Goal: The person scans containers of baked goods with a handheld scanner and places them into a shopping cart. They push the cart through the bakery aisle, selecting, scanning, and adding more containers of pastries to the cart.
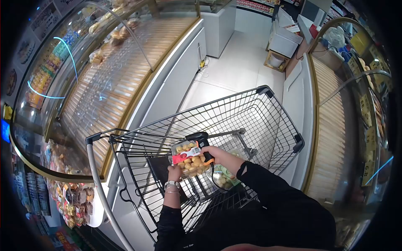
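Observation:
My left hand (175, 172) grips the lower left corner of a clear plastic box of small round golden baked pieces (193, 163), which has a red and white label (186, 155). Over the cart, my right hand (214, 154) is wrapped round the handle of a black and orange handheld barcode scanner (203, 141). The scanner's head lies over the box's upper edge, close to the label. From its handle a black cable runs down. Beneath my right forearm, in the cart, is a clear pack with green on it (225, 178), partly hidden.
The wire shopping cart (236, 100) surrounds both hands. A glass bakery case with slatted shelves (113, 79) runs along the left, and another slatted display (328, 100) stands on the right. Bagged bread (73, 201) hangs low at left. White floor tiles (234, 58) lie ahead.

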Demonstrator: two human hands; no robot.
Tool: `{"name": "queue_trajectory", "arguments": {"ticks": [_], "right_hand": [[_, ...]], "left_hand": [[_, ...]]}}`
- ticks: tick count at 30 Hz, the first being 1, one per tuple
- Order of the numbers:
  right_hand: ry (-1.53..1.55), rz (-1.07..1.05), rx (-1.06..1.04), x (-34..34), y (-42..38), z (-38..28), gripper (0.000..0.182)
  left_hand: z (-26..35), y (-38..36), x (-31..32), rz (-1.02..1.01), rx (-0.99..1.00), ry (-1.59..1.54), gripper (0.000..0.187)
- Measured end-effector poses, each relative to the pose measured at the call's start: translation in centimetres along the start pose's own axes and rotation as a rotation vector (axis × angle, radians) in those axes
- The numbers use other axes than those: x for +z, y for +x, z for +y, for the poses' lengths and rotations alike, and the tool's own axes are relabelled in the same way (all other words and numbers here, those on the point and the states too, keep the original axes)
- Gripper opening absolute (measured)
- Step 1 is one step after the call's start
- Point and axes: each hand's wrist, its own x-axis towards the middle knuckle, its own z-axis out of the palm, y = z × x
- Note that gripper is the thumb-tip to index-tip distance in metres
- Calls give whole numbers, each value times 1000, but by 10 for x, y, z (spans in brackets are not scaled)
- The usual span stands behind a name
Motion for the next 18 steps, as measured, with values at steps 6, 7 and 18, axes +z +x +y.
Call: {"name": "queue_trajectory", "arguments": {"ticks": [6, 7, 18], "right_hand": [[301, -44, -173, 52, -119, 27, 30], [398, -104, -210, 57, -139, 32, 31], [506, 154, -1118, 57, -392, 138, 31]], "left_hand": [[75, -59, -54, -139, 374, 427, 38], [98, -92, -60, -103, 477, 562, 36], [153, -354, -24, -399, 1338, 226, 29]]}}
